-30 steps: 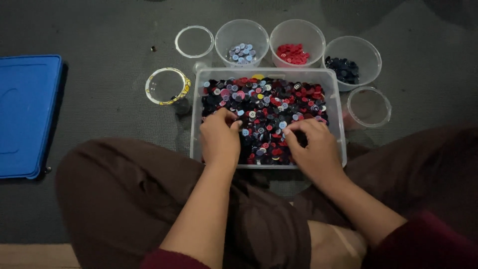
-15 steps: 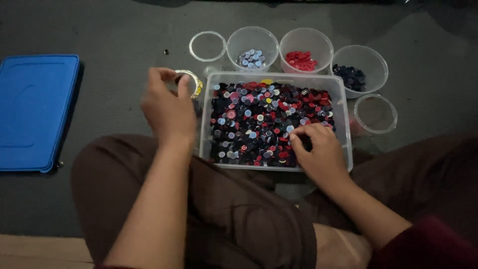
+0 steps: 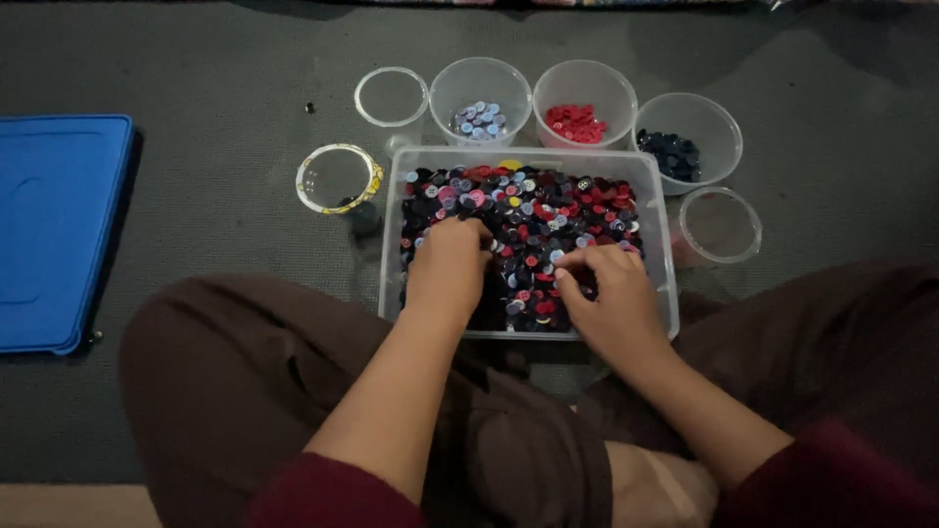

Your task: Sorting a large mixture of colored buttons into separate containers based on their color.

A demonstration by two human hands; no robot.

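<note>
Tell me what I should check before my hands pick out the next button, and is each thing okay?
1. Both hands in the button bin: ok; left hand and right hand rest on the mixed buttons.
2. Pale-button cup open and upright: ok.
3. Red-button cup open and upright: ok.
4. Dark-button cup open and upright: ok.
5. Yellow-rimmed cup ready: ok, and it looks almost empty.
6. A button pinched in either hand: cannot tell, the fingertips are buried in the pile.
</note>
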